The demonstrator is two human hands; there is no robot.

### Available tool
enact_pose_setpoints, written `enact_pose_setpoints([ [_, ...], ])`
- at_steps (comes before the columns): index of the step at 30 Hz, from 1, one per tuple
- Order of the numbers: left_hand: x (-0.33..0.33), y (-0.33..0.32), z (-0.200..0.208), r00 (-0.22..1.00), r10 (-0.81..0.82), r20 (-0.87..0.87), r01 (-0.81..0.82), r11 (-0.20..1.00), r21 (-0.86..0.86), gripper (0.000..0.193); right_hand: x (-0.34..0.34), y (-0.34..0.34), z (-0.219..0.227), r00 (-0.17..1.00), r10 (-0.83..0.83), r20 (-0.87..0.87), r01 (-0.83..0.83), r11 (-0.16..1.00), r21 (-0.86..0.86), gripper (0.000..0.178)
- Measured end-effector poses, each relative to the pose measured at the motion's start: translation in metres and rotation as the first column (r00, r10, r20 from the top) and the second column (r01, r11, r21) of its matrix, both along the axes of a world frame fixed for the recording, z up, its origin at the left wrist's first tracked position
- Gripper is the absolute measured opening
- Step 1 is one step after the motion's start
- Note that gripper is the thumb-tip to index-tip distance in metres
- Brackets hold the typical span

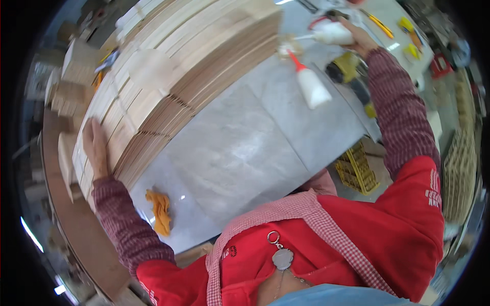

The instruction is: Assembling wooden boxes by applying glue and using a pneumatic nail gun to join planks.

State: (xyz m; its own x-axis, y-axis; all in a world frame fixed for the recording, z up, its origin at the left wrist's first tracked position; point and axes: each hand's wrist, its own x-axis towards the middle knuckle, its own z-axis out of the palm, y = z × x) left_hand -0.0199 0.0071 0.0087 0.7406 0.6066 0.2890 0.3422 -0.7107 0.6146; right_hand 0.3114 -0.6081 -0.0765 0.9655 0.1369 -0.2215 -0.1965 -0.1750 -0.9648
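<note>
My left hand (95,145) lies stretched out, fingers straight, against the near left end of a big stack of pale wooden boards (206,56). My right hand (360,36) reaches to the far right and grips a white squeeze bottle (334,33), tilted so its pale nozzle points left. Just below that nozzle is a small clear container (290,48), blurred. A second white squeeze bottle (312,87) with a red nozzle lies on the grey table (240,143), its tip close to the container.
An orange cloth (160,212) lies at the table's near left. Right of the bottles sits a yellow and black tool (345,69), partly blurred. A yellow-handled tool (377,23) lies farther back. Below the table's right edge stands a yellow plastic crate (357,169). More wood stacks (76,64) stand at left.
</note>
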Motion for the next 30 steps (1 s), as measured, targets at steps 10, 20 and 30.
enact_pose_setpoints([
  [10,-0.069,-0.074,0.010,0.955,-0.200,-0.219,0.287,0.810,0.512,0.049,0.066,-0.034,-0.067,0.991,0.104,-0.087,-0.128,0.930,-0.345,0.047],
  [20,-0.074,-0.050,0.011,0.939,-0.230,-0.255,0.341,0.705,0.622,0.035,-0.111,0.132,0.071,0.906,0.410,0.104,-0.414,0.910,0.014,0.032],
  [30,-0.081,-0.060,-0.014,0.962,-0.273,-0.009,0.159,0.530,0.833,0.014,-0.168,0.255,0.077,0.906,0.362,-0.218,-0.270,0.894,0.358,0.040],
])
